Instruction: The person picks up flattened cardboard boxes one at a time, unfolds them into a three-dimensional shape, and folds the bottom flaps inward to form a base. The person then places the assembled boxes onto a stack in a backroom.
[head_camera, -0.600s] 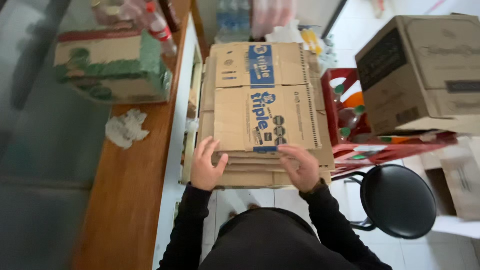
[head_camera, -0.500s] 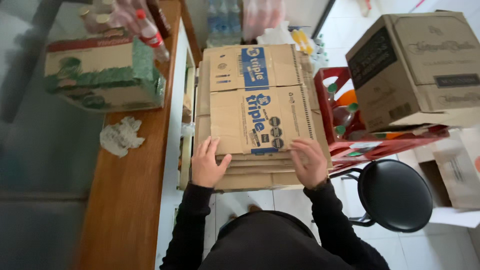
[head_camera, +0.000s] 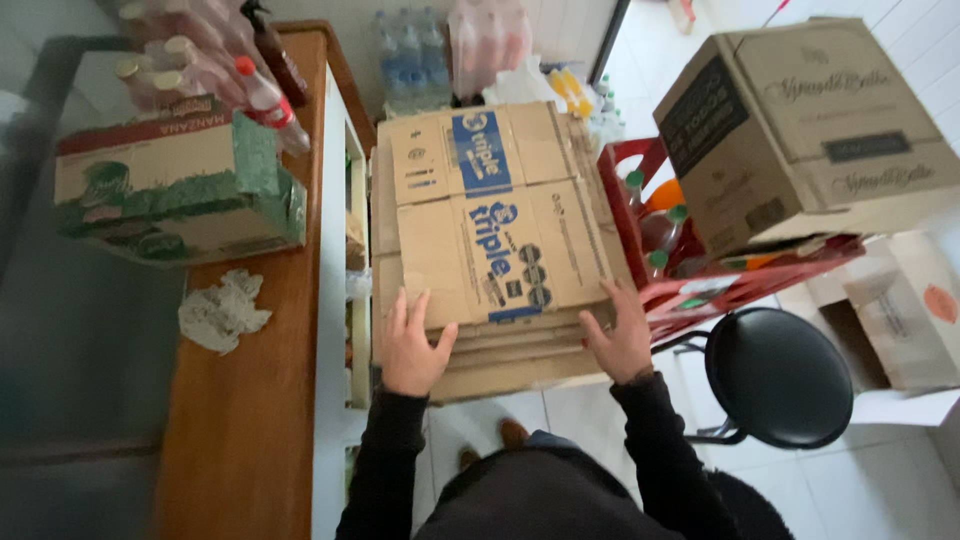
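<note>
I have both hands laid flat on a stack of flattened cardboard boxes (head_camera: 495, 250), the left hand (head_camera: 410, 345) and the right hand (head_camera: 620, 335) each with fingers spread and palm down near the stack's near edge, pressing rather than gripping. Compared with half a second ago, the hands sit in much the same places; the left fingers look a little more splayed, and the view has tipped slightly, so I judge the stack is being steadied, not shifted. The stack rests between the wooden surface (head_camera: 250, 420) on my left and a red crate (head_camera: 700, 280) of bottles on my right. Its long axis runs away from me, its printed top panel facing up.
</note>
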